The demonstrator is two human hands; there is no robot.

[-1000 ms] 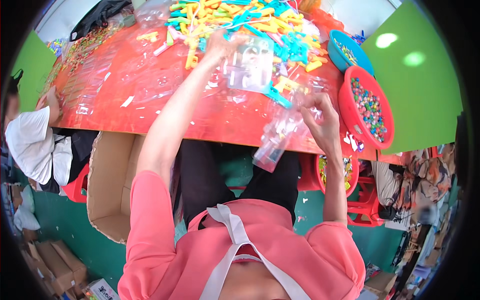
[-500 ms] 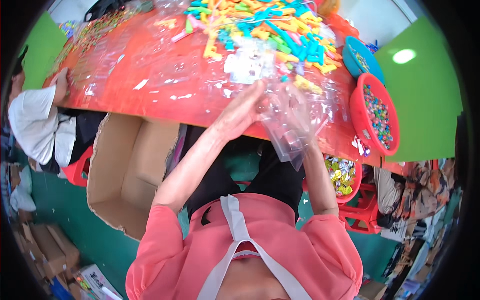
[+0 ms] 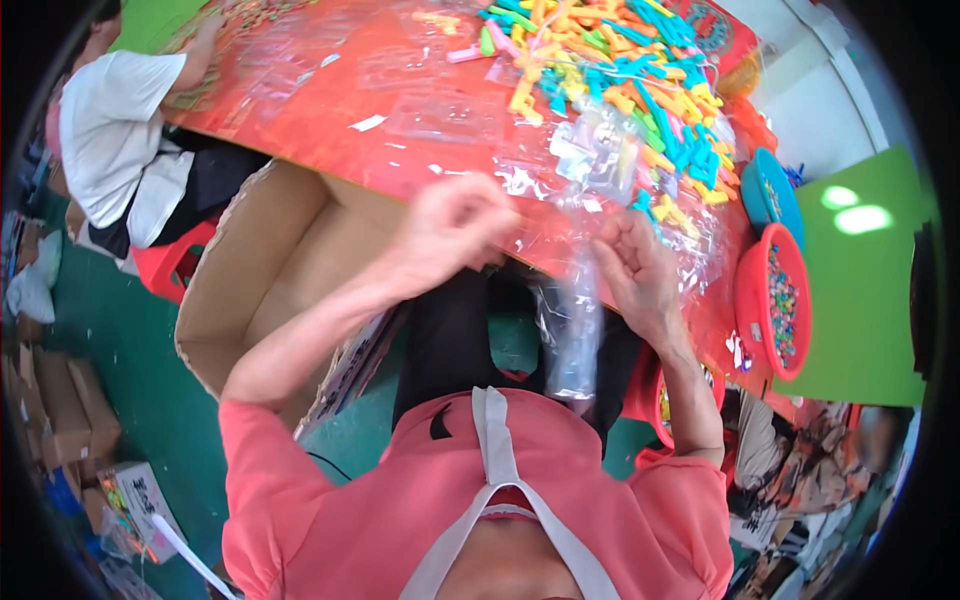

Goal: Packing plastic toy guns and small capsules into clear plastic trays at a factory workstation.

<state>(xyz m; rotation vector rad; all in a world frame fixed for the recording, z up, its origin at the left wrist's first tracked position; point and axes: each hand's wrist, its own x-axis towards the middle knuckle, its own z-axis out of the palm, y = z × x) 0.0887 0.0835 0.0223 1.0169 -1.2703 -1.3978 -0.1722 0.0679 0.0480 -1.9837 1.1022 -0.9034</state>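
Apparently the step in hand is opening or readying a clear plastic bag [image 3: 575, 335] at the near edge of the red counter [image 3: 300, 110]. The right hand [image 3: 640, 275] is closed on the bag's upper part, pinching the film between thumb and fingers, so that the bag hangs down from the counter edge over the person's lap. The left hand [image 3: 455, 230] is curled shut just beside it, at the counter edge; it seems to pinch the same film or a loose sheet next to it, but the glare makes that hard to tell. Beyond the hands, a heap of coloured plastic pieces [image 3: 610, 70] lies on the counter among more clear bags [image 3: 600, 160], and a red basin of small beads [image 3: 775, 310] stands to the right. An open cardboard box [image 3: 280, 270] sits below the counter on the left, and another person in a white shirt [image 3: 110, 130] works at the far left. Judging by this, the next move calls for parting the bag's mouth with both hands while keeping the thin film from slipping.
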